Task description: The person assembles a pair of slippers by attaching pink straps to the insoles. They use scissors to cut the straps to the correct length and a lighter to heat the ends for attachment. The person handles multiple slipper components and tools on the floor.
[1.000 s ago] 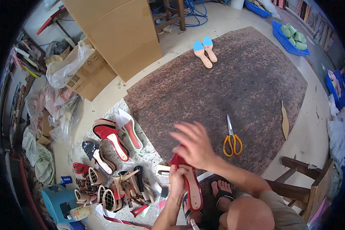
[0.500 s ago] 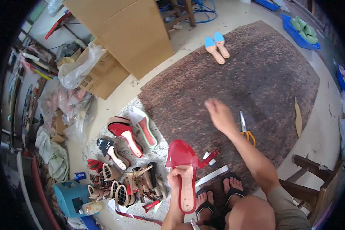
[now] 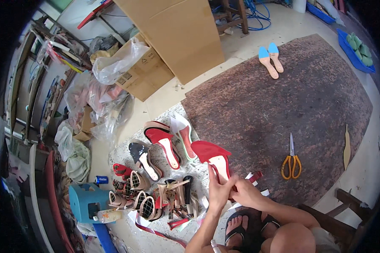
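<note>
A red closed-toe mule (image 3: 209, 151) with a pale insole is held up in front of me, its toe pointing away to the left. My left hand (image 3: 218, 192) grips it around the middle and heel end. Fingers bent, my right hand (image 3: 247, 192) is closed at the heel end, against the left hand; the fingertips are partly hidden. To the right, scissors (image 3: 291, 162) with orange handles lie on the dark mat (image 3: 249, 114). Left of the mule are a red shoe (image 3: 164, 143), a black shoe (image 3: 145, 160) and a green-edged sole (image 3: 184, 137).
Several sandals and heels (image 3: 156, 200) are heaped at left, beside a teal plastic stool (image 3: 82, 202). Two blue-toed soles (image 3: 269, 63) lie on the mat's far part. Cardboard boxes (image 3: 177, 38) stand beyond. A wooden stool (image 3: 350, 206) is at lower right.
My right hand has come back from over the mat to the mule's heel end. The mule has turned and moved farther from me, and the view has shifted left.
</note>
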A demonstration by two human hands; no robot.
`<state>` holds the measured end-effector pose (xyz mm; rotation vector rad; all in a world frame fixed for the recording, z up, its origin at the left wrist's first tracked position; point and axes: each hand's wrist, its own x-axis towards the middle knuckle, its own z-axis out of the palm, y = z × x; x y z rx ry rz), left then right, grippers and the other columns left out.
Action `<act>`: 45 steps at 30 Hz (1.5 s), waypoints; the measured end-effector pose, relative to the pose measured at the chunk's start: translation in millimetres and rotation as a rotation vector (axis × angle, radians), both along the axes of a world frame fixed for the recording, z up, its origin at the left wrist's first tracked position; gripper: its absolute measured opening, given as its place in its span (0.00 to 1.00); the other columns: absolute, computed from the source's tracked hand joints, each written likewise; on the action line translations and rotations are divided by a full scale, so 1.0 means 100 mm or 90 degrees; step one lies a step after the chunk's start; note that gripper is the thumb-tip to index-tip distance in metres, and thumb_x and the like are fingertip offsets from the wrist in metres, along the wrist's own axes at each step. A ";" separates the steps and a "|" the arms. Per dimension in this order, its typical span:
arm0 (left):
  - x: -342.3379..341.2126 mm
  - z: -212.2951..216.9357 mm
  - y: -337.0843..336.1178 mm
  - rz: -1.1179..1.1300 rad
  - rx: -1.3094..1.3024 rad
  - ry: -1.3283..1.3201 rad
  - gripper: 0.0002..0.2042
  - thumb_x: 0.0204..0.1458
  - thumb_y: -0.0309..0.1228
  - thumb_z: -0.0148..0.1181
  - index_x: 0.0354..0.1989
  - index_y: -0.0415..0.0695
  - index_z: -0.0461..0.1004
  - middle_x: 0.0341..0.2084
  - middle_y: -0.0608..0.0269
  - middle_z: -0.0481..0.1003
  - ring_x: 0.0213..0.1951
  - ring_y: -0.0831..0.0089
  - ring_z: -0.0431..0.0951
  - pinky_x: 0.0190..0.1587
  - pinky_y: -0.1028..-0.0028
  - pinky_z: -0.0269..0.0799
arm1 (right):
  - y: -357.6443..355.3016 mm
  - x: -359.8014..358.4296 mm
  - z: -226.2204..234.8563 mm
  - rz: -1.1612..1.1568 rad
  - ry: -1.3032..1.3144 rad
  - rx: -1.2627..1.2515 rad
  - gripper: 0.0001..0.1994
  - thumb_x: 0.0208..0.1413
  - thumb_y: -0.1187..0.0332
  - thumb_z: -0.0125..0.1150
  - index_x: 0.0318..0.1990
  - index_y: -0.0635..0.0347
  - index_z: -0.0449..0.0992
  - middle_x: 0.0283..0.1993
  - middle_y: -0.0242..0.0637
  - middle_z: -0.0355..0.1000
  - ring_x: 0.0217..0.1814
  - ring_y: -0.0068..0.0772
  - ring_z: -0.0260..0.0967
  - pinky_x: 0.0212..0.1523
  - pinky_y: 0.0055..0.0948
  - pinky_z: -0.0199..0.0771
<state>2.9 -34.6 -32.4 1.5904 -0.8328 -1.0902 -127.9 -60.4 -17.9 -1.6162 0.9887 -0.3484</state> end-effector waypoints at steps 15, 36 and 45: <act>2.34 -0.64 -0.88 0.191 0.092 -0.571 0.43 0.48 0.42 0.63 0.69 0.35 0.49 0.46 0.31 0.74 0.47 0.38 0.76 0.52 0.51 0.70 | 0.23 -0.44 0.12 -0.167 -0.088 0.132 0.19 0.58 0.69 0.64 0.55 0.69 0.72 0.47 0.43 0.78 0.48 0.29 0.76 0.48 0.26 0.76; 2.23 -0.60 -1.03 0.010 0.098 -0.869 0.30 0.50 0.47 0.59 0.51 0.31 0.71 0.35 0.45 0.76 0.38 0.51 0.78 0.41 0.59 0.74 | 2.69 -3.22 3.07 -0.898 0.956 -0.443 0.19 0.56 0.59 0.62 0.49 0.66 0.75 0.39 0.53 0.77 0.42 0.56 0.76 0.45 0.44 0.75; 1.56 -0.34 -0.70 -0.021 -0.127 -0.534 0.25 0.56 0.37 0.59 0.58 0.34 0.67 0.56 0.38 0.68 0.57 0.44 0.69 0.56 0.57 0.69 | 2.52 -3.39 2.44 -0.926 0.608 -0.267 0.21 0.66 0.62 0.51 0.60 0.66 0.70 0.60 0.50 0.71 0.65 0.39 0.66 0.65 0.33 0.61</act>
